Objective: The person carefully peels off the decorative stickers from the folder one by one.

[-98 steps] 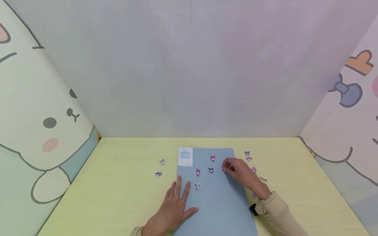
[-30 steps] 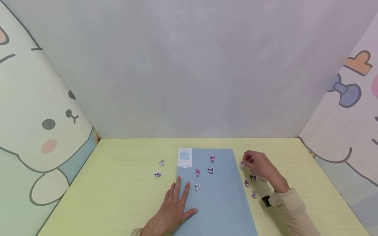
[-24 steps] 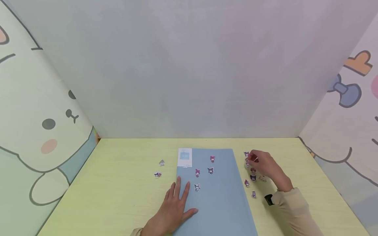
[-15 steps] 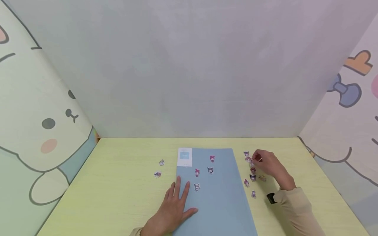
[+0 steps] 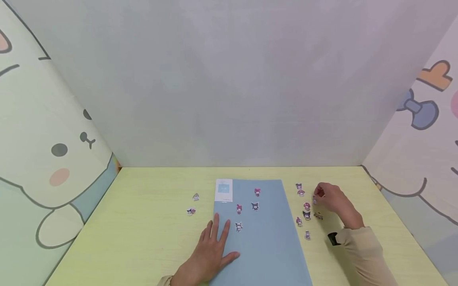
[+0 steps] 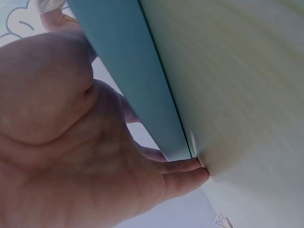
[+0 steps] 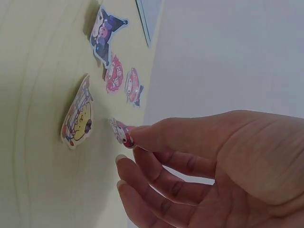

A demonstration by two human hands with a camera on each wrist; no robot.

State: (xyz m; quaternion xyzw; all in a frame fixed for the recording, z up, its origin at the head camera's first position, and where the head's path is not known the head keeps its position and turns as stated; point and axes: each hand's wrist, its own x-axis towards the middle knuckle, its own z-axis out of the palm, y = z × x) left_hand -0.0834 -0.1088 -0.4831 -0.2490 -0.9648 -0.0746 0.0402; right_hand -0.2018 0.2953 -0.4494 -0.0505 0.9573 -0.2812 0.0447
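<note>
A blue folder (image 5: 268, 250) lies on the table, with several small cartoon-character stickers on its upper part, among them a dark-eared one (image 5: 255, 206). My left hand (image 5: 207, 254) rests with spread fingers across the folder's left edge; in the left wrist view some fingertips (image 6: 187, 175) touch the table beside it. To the right of the folder, my right hand (image 5: 334, 200) pinches a small sticker with a red-hooded character (image 7: 121, 134) between thumb and index finger. It is held close to the tabletop; whether it touches is unclear. The other fingers are loosely bent.
Several loose stickers lie right of the folder, including a yellow-character one (image 7: 80, 118) and a black-hooded one (image 7: 105, 35). Two more stickers (image 5: 191, 211) are left of the folder. A white label (image 5: 224, 196) sits at its upper left corner. A pale wall (image 5: 229, 87) rises behind the table.
My right hand has moved from above the folder to its right side, carrying a sticker, and then farther right past the loose stickers. My left hand has stayed in place.
</note>
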